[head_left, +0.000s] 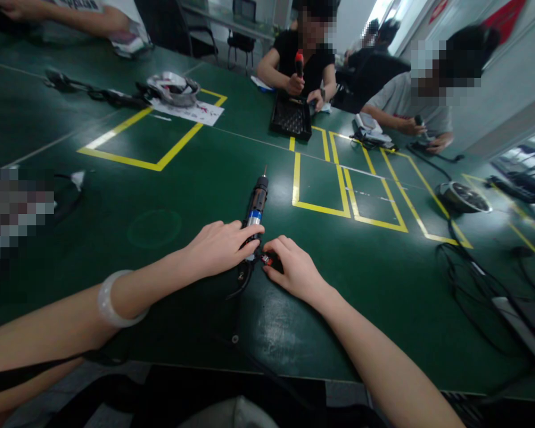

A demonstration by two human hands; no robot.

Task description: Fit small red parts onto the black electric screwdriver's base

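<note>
An electric screwdriver point(257, 199) lies on the green table in front of me, its thin bit pointing away. It has a dark front end, a blue and silver band and a black cord at the rear. My left hand point(225, 244) is closed on its rear part, thumb and index finger across the body. Beside that rear end, my right hand point(293, 266) has its thumb and index finger curled around a small red-and-white part point(266, 260). Its exact kind is too small to make out, and whether it is attached to the screwdriver cannot be told.
Yellow tape rectangles point(321, 209) mark the green table point(196, 196). A bundled object on a paper sheet point(209, 113) lies at the far left. Across the table, a person point(325, 65) holds a red-handled tool over a black tray point(289, 119). Cables point(463, 285) spread at the right.
</note>
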